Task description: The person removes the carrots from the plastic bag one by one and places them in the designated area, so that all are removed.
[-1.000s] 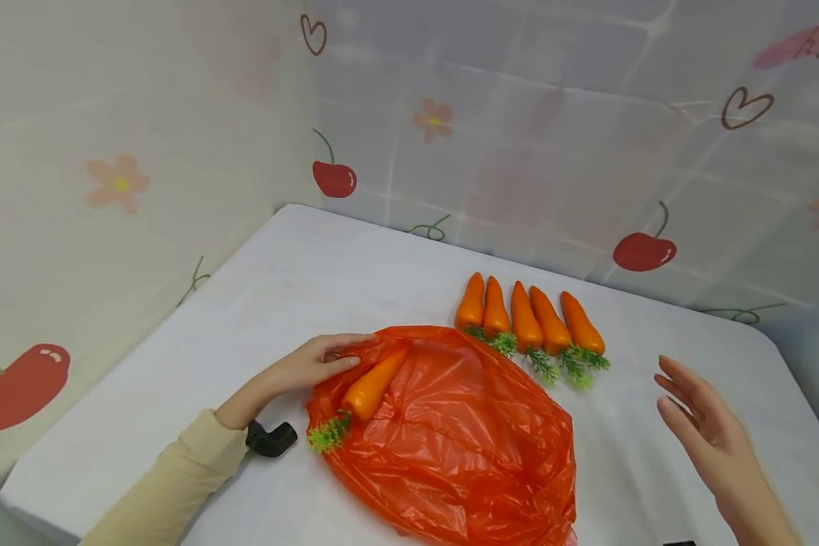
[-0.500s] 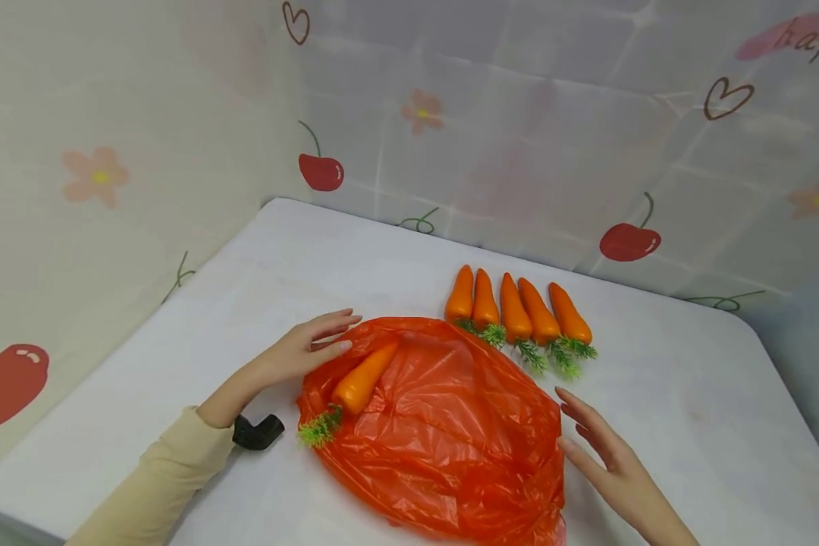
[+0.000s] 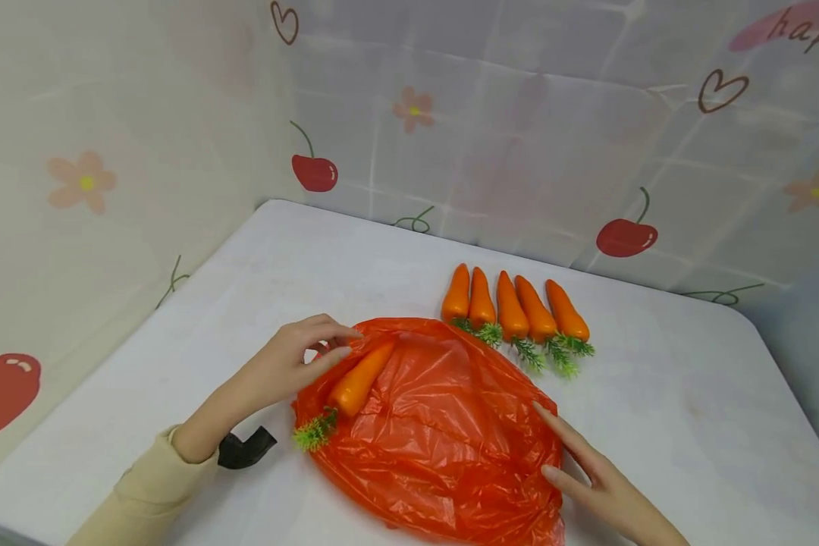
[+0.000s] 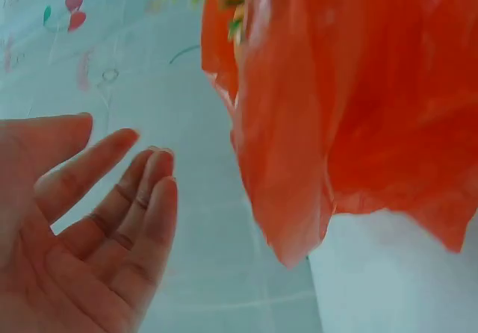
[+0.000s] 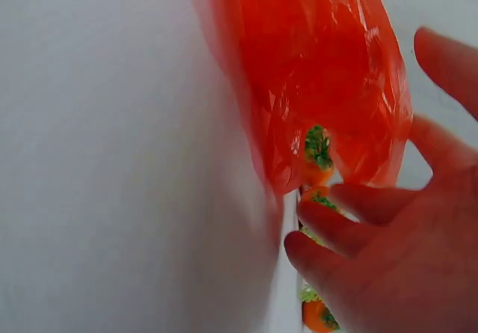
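Note:
A red-orange plastic bag (image 3: 450, 440) lies spread and crumpled on the white table. On its left part rests one carrot (image 3: 356, 390) with a green frilly top, pointing up and right. My left hand (image 3: 290, 360) is over the bag's upper-left edge, fingertips close by the carrot's tip. In the left wrist view its fingers are spread and bent loosely, with nothing between them. My right hand (image 3: 600, 478) has its fingertips at the bag's right edge, the fingers extended. The right wrist view shows that hand beside the hanging side of the bag (image 5: 321, 64).
Several more carrots (image 3: 512, 311) lie in a row behind the bag, their green tops towards it. A black curved piece (image 3: 247, 447) sits by the left wrist. Patterned sheets (image 3: 519, 152) hang along the back and left of the table (image 3: 669, 394).
My right hand has come leftwards from over the table to the bag's right edge. My left hand lifted off the bag's edge and bent its fingers more. The carrots stay put.

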Demonstrator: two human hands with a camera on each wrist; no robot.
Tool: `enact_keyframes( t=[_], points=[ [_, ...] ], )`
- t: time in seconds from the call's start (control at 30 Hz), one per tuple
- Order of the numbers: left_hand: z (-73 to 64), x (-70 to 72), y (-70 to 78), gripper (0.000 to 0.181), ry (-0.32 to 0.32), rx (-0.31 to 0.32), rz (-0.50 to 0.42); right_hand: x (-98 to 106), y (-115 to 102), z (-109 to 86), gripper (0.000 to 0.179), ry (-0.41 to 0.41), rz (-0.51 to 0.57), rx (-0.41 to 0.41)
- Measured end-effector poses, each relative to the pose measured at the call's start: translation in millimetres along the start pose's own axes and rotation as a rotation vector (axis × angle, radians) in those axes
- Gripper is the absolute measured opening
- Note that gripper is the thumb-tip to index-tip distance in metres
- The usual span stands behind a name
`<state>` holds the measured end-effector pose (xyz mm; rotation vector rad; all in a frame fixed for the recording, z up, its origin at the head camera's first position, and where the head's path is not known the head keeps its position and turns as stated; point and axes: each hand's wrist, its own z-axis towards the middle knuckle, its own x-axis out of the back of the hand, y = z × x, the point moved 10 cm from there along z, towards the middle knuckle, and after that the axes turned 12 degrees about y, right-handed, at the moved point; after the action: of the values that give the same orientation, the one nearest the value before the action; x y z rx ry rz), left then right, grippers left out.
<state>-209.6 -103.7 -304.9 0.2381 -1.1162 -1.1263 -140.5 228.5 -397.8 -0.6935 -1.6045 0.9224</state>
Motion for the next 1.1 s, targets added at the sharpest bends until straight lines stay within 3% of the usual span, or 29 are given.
enact_keyframes(
  t=[0.13, 0.27, 0.43, 0.57, 0.7, 0.9, 1.1],
  points=[
    [-6.4, -15.6, 7.8, 0.021, -0.091, -0.040, 0.156, -6, 6, -4.2, 0.058, -0.107, 0.046, -0.033],
    [-8.8, -31.5, 5.9, 0.024, -0.178, -0.065, 0.286, -5, 6, -3.3, 0.059, -0.109, 0.021, 0.039],
    [-8.4, -43.6, -4.9, 0.045, -0.258, 0.003, 0.396, -4, 4, -0.5, 0.060, -0.090, -0.016, 0.114],
    [-12.5, -49.9, -13.3, 0.061, -0.319, 0.086, 0.459, -13, 9, -3.5, 0.063, -0.141, 0.038, 0.046],
    [-18.2, -55.2, -17.3, 0.068, -0.360, 0.135, 0.487, -26, 17, -8.0, 0.068, -0.207, 0.146, -0.060],
    [-24.0, -65.5, -17.9, 0.072, -0.406, 0.177, 0.436, -30, 23, -10.2, 0.073, -0.199, 0.012, -0.047],
    [-24.7, -71.9, -18.2, 0.075, -0.450, 0.177, 0.382, -27, 21, -6.6, 0.073, -0.178, -0.072, 0.001]
  ],
)
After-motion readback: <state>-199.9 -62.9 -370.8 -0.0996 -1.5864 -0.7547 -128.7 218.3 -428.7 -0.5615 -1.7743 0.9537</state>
